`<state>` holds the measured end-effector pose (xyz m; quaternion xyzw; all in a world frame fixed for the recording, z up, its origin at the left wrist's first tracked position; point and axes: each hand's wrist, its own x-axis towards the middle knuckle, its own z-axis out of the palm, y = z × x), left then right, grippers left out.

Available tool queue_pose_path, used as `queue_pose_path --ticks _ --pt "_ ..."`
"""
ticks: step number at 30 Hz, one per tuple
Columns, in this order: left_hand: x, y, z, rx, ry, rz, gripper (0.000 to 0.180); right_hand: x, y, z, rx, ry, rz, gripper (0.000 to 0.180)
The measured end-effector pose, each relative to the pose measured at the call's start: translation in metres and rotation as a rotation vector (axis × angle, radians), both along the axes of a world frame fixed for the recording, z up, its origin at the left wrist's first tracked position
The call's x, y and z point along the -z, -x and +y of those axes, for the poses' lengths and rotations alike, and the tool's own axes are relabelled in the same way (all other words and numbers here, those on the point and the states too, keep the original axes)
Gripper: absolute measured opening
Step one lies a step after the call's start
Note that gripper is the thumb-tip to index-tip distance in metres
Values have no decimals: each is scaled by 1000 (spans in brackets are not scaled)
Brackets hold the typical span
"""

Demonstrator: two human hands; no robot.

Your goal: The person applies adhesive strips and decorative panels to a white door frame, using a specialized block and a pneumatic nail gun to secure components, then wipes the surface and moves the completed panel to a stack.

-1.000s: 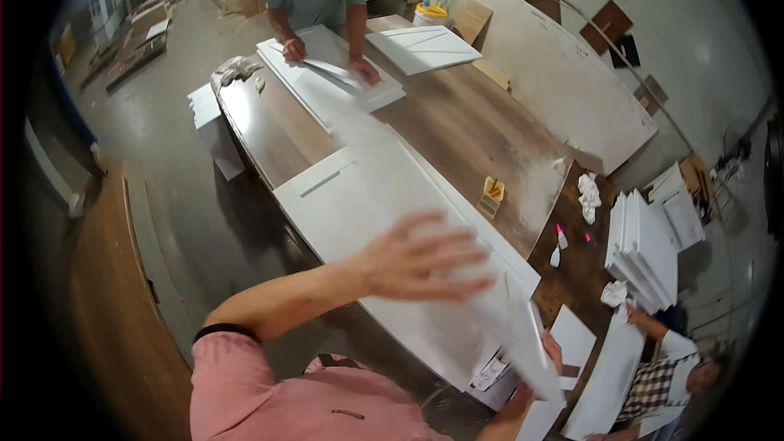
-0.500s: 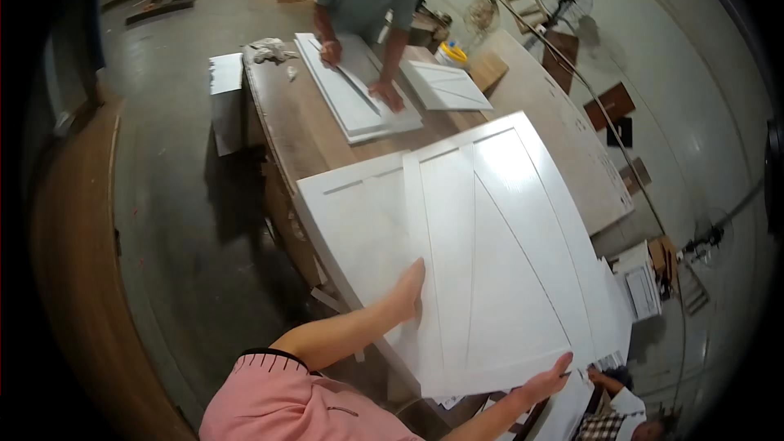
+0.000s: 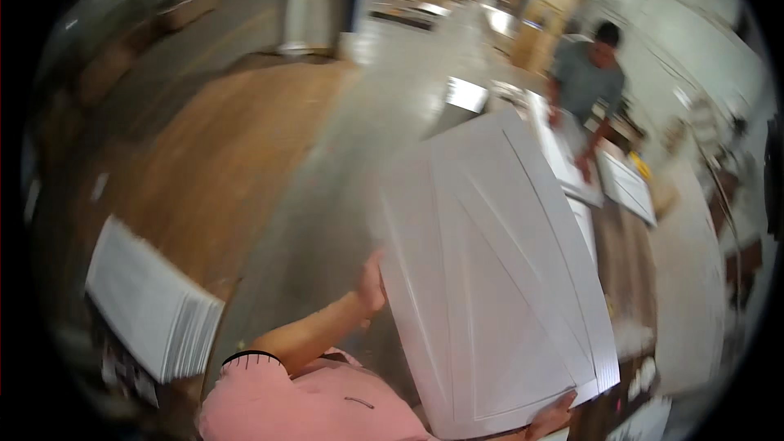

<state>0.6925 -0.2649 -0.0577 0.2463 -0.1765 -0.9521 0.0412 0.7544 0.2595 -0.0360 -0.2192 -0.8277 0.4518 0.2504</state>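
Note:
A large white door panel [image 3: 490, 269] with raised framing and slanting grooves is held up in front of me, tilted. My left hand [image 3: 372, 284] is closed on its left edge, the thumb side uppermost. At the lower right corner my right hand [image 3: 553, 416] grips the bottom edge; the panel hides some of its fingers. The panel is off the workbench [image 3: 625, 261], which shows beyond its right side.
At the lower left stands a stack of white panels [image 3: 155, 306] beside a wide brown board surface [image 3: 237, 139]. Across the bench a co-worker [image 3: 588, 73] leans over a white panel [image 3: 555, 143]; a smaller grooved panel [image 3: 627, 186] lies nearby. Grey floor [image 3: 327, 188] runs between.
My view has swung left, bringing the brown surface and panel stack into sight. The door panel has come away from the bench, and my left hand has shifted to its left edge.

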Motion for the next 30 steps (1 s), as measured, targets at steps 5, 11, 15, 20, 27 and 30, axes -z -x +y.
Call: queue_pose_path --ticks 5,11,15,20,27,30 --pt "44 -201 -56 -344 284 -278 31 -41 32 -152 -318 32 -137 61" --pt "67 -422 -71 -721 216 -498 38 54 70 -271 -1047 235 -68 61" --pt "107 -541 -106 -968 146 -483 40 18 -54 -441 -1293 351 -159 46" --pt "159 -703 -180 -1052 90 -290 37 100 -182 -565 -1321 411 -326 39" --pt "141 -744 -160 -749 302 -777 54 143 -379 -686 -1165 663 -658 37" --pt "188 -783 -144 -868 350 -963 78 145 -450 -731 -1345 504 -982 42"
